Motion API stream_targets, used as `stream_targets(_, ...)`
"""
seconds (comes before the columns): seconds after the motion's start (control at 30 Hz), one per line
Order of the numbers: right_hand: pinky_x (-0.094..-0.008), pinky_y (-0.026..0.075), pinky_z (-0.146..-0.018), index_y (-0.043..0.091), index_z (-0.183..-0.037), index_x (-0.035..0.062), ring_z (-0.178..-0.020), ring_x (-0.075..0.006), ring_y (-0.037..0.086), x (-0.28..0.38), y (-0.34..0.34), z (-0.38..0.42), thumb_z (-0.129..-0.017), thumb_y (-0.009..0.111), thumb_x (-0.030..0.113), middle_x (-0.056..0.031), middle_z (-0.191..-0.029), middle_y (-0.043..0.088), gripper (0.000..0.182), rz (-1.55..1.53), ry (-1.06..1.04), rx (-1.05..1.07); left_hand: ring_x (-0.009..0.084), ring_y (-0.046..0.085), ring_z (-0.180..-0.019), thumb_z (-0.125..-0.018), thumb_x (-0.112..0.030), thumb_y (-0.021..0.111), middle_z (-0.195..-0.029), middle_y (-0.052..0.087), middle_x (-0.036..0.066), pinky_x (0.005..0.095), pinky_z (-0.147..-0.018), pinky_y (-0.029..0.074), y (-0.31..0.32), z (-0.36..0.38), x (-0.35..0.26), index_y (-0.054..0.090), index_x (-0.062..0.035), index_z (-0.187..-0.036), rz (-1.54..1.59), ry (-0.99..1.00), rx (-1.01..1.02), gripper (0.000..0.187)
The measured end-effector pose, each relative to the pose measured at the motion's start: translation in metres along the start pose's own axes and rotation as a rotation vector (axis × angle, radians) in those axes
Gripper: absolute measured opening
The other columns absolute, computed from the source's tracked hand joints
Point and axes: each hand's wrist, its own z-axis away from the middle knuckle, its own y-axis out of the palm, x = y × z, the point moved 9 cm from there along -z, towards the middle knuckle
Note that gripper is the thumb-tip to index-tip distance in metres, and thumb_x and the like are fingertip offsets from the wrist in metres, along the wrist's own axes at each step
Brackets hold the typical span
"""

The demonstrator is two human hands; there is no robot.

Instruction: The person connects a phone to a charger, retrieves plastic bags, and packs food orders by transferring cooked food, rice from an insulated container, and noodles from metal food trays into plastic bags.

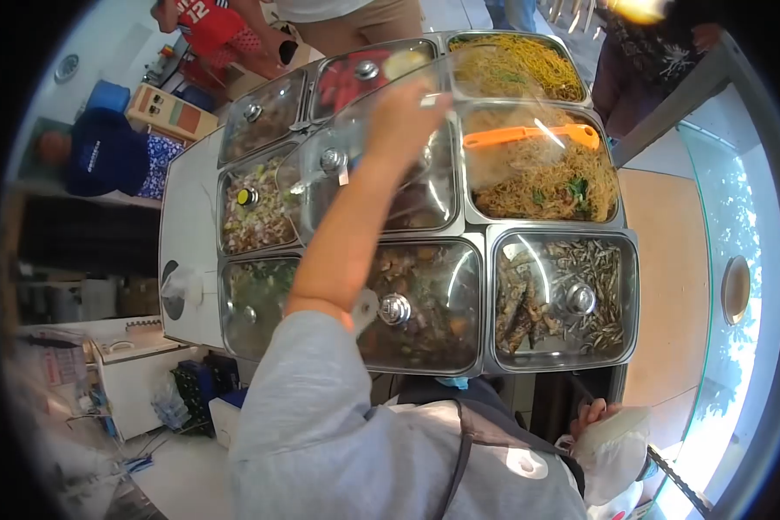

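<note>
I see the left hand reach across to the top middle of the frame, at the end of a bare arm and a gray sleeve. The hand is blurry. Its fingers bend, but I cannot tell if they pinch anything. Next to it, a big clear lid leans over the trays near the middle of the frame. I cannot tell if the hand has hold of it.

At the lower right, I see the right hand with its fingers bent in, touching a white plastic bag. I cannot tell if it is pinching the bag.

Right of the left hand, an orange spoon lies across the tray of brown noodles, which has green leaves in it. Yellow noodles sit above that, at the upper right. Below the brown noodles are small fish under a lid with a shiny knob.

At the upper left I see a person in a red shirt and a person in a dark blue top.
</note>
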Motion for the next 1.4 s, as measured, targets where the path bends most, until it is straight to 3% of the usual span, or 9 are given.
stream_targets(0.13,-0.0316,0.04,-0.052,0.053,-0.091,0.0044,-0.066,-0.023,0.044,-0.007,0.003,-0.01,-0.085,0.053,0.028,-0.0142,-0.081,0.048,0.025,0.092,0.07,0.081,0.035,0.056,-0.093,-0.076,-0.044,0.056,-0.1,0.059,0.021,0.0405,-0.08,0.043,-0.063,0.0,0.144,0.059,-0.0019,-0.1,-0.313,-0.234,-0.122,0.048)
stream_targets(0.4,-0.0309,0.039,-0.053,0.052,-0.09,0.001,-0.066,-0.0226,0.045,-0.009,0.015,-0.021,-0.081,0.056,0.027,-0.0144,-0.078,0.048,0.028,0.156,-0.006,-0.037,0.0369,0.054,-0.095,-0.079,-0.048,0.051,-0.099,0.059,0.02,0.0435,-0.082,0.042,-0.078,0.013,0.262,0.056,-0.0059,-0.108,-0.548,-0.425,-0.083,0.052)
stream_targets(0.5,-0.0311,0.041,-0.051,0.052,-0.086,-0.0002,-0.063,-0.0239,0.046,-0.003,0.03,-0.021,-0.08,0.055,0.032,-0.0161,-0.075,0.049,0.033,0.098,-0.056,-0.168,0.0338,0.053,-0.096,-0.08,-0.044,0.051,-0.096,0.059,0.017,0.0425,-0.083,0.042,-0.08,0.013,0.184,0.056,-0.0055,-0.107,-0.945,-0.317,-0.066,0.047)
stream_targets(0.67,-0.033,0.041,-0.051,0.052,-0.086,-0.0002,-0.064,-0.0207,0.046,-0.011,-0.002,-0.014,-0.084,0.048,0.029,-0.0143,-0.075,0.05,0.03,0.003,-0.037,-0.147,0.0303,0.045,-0.108,-0.069,-0.012,0.057,-0.108,0.056,0.014,0.0402,-0.092,0.035,0.064,-0.01,0.032,0.058,-0.0084,-0.105,-0.26,0.347,0.179,0.037)
stream_targets(0.87,-0.0311,0.04,-0.049,0.052,-0.088,-0.0009,-0.062,-0.0193,0.046,0.009,-0.018,-0.01,-0.084,0.048,0.029,-0.0133,-0.074,0.05,0.031,0.053,-0.012,-0.109,0.0308,0.044,-0.109,-0.073,-0.008,0.053,-0.116,0.051,0.009,0.0391,-0.091,0.036,0.177,0.003,-0.028,0.05,-0.0102,-0.113,-0.338,0.099,0.513,0.04)
stream_targets(0.93,-0.0305,0.039,-0.048,0.052,-0.088,-0.0012,-0.061,-0.0188,0.046,0.023,-0.026,-0.02,-0.084,0.048,0.03,-0.0129,-0.074,0.05,0.031,0.082,-0.01,-0.094,0.0285,0.042,-0.113,-0.077,-0.01,0.048,-0.112,0.053,0.007,0.0492,-0.088,0.037,0.177,0.002,-0.031,0.049,-0.011,-0.112,-0.434,0.131,0.5,0.035)
stream_targets(1.13,-0.0287,0.038,-0.046,0.052,-0.09,-0.002,-0.058,-0.0173,0.046,0.066,-0.036,-0.067,-0.084,0.049,0.03,-0.0119,-0.072,0.051,0.032,0.147,-0.073,-0.033,0.0338,0.053,-0.097,-0.076,-0.016,0.045,-0.105,0.055,0.017,0.0424,-0.083,0.041,0.12,0.014,-0.052,0.055,-0.0075,-0.104,-0.196,0.239,0.203,0.031)
stream_targets(1.33,-0.0268,0.037,-0.044,0.052,-0.091,-0.0028,-0.056,-0.0158,0.046,0.088,-0.017,-0.13,-0.084,0.049,0.03,-0.0109,-0.071,0.051,0.034,0.147,-0.103,0.003,0.0178,0.058,-0.069,-0.075,-0.022,0.047,-0.076,0.062,0.008,0.0334,-0.066,0.045,0.08,-0.024,0.0,0.052,-0.012,-0.118,-0.01,-0.353,0.474,0.044)
stream_targets(1.4,-0.0262,0.037,-0.044,0.051,-0.092,-0.003,-0.055,-0.0153,0.046,0.091,-0.004,-0.169,-0.085,0.049,0.03,-0.0106,-0.071,0.051,0.034,0.151,-0.113,0.022,0.0237,0.06,-0.079,-0.08,-0.025,0.046,-0.086,0.063,0.012,0.0358,-0.072,0.045,0.085,-0.075,0.016,0.049,-0.0119,-0.121,-0.084,-0.263,0.455,0.043)
